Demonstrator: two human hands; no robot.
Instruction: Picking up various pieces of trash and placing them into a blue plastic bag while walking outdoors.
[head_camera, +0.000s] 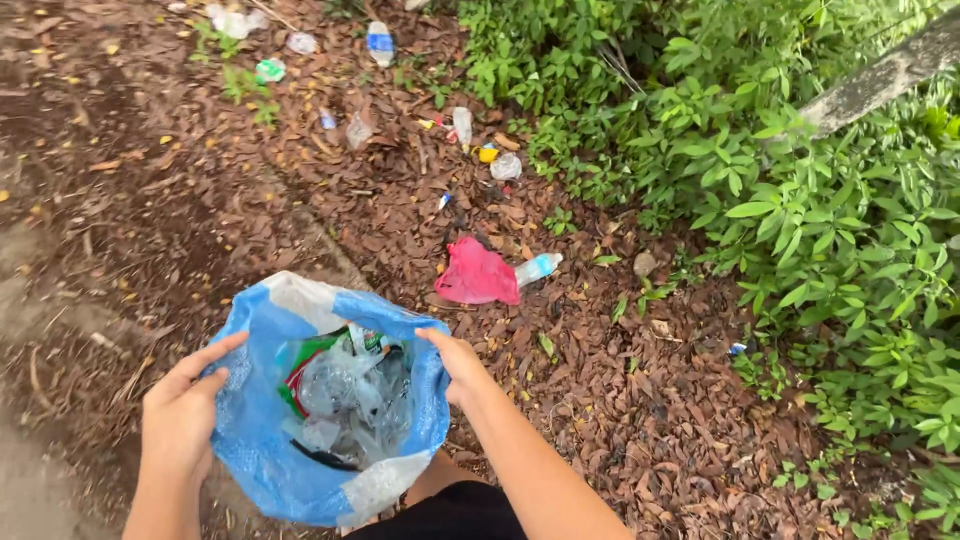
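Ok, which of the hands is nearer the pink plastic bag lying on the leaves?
Right. The right hand grips the blue sack's rim just below and left of the pink plastic bag. The left hand holds the opposite rim, farther away.

bag (262, 440) is bright blue with white patches, green and clear plastic inside it, pink-red wrapper (476, 274) on the brown leaf litter (620, 400), bushes (830, 220) all vivid green

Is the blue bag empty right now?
No, the blue bag, held open by the left hand and right hand, already contains crumpled clear plastic.
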